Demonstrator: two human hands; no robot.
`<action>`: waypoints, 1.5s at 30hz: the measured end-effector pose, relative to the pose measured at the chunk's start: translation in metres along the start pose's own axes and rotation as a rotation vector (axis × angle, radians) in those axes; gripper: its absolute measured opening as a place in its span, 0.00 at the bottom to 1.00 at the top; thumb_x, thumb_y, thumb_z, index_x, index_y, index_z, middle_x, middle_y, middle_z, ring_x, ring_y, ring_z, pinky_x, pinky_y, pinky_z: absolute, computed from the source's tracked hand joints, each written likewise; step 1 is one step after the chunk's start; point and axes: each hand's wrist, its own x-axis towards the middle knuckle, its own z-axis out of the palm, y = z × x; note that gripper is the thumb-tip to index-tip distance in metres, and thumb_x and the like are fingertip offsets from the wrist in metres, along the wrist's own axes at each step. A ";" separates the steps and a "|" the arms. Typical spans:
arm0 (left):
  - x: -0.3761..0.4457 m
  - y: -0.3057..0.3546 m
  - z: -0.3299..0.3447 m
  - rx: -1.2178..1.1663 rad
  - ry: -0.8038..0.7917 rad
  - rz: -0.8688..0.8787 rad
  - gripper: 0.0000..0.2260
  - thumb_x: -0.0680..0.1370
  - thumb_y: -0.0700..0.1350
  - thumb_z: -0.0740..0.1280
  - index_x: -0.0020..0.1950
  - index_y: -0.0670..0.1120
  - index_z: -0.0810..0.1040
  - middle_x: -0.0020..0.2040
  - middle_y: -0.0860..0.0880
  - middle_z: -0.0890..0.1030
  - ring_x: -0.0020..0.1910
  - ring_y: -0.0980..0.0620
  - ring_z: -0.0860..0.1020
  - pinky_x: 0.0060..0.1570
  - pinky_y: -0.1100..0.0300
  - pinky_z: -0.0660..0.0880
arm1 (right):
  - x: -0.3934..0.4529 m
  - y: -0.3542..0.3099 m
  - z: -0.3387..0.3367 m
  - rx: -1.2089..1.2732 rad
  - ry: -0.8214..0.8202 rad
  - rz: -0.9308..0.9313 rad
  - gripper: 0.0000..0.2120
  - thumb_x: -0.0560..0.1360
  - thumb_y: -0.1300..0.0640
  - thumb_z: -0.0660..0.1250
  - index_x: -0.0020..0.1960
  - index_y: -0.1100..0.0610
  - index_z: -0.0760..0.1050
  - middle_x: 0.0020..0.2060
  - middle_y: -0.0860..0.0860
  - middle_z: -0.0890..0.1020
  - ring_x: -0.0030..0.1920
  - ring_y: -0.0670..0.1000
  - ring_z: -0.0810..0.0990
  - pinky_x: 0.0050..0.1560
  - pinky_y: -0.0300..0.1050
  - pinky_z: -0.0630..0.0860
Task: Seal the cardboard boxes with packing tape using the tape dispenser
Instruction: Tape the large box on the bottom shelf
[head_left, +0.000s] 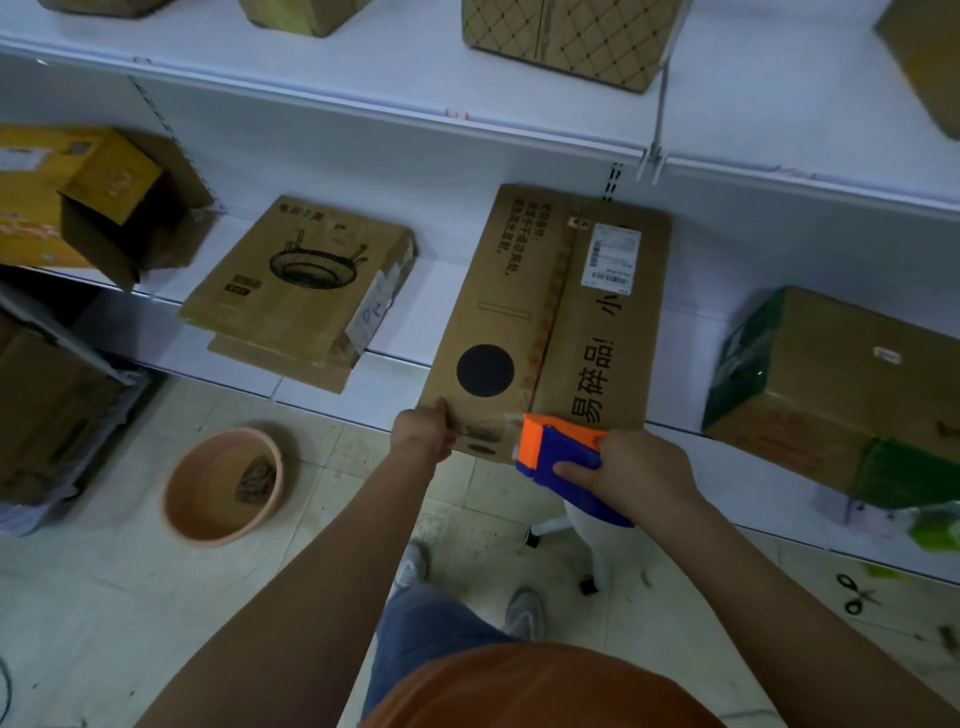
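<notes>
Long cardboard box (550, 322) lies flat on the lower white shelf (415, 291), its near end overhanging the shelf's front edge. Black circle printed on its left flap; white shipping label near the far right corner.

Right hand (641, 475) grips the tape dispenser (566, 465), fingers curled round the blue body, thumb along its side. The dispenser's orange head touches the box's near end, at the seam between the flaps. A short strip of clear tape shows just left of the head.

Left hand (423, 431) holds the box's near left corner, fingers curled over the edge. The two hands are apart, both at the near end.

Second flat box with a lamp drawing (301, 291) lies to the left on the same shelf, well apart. Green-sided box (831, 384) sits toward the shelf's right end.

Pink basin (223, 486) on the tiled floor below left. Scissors (854, 592) on the floor at right.
</notes>
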 end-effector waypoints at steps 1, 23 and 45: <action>-0.001 -0.001 0.003 0.002 0.014 0.008 0.22 0.80 0.56 0.66 0.53 0.35 0.79 0.45 0.38 0.84 0.38 0.45 0.82 0.43 0.52 0.82 | 0.000 -0.001 0.001 -0.006 0.010 0.005 0.26 0.73 0.28 0.58 0.36 0.52 0.67 0.33 0.48 0.74 0.37 0.49 0.77 0.29 0.41 0.64; -0.034 0.009 0.043 0.325 -0.373 -0.052 0.27 0.86 0.56 0.50 0.52 0.38 0.81 0.42 0.42 0.85 0.41 0.47 0.83 0.56 0.51 0.75 | 0.015 -0.001 -0.011 -0.035 -0.032 0.033 0.26 0.74 0.30 0.61 0.42 0.55 0.70 0.33 0.49 0.71 0.36 0.50 0.73 0.31 0.42 0.64; -0.019 -0.009 0.061 0.131 -0.186 0.119 0.19 0.84 0.50 0.60 0.63 0.36 0.76 0.54 0.38 0.84 0.40 0.47 0.81 0.27 0.64 0.73 | -0.049 0.151 0.000 -0.114 -0.170 0.130 0.27 0.70 0.25 0.59 0.37 0.50 0.67 0.31 0.48 0.73 0.32 0.45 0.70 0.40 0.45 0.74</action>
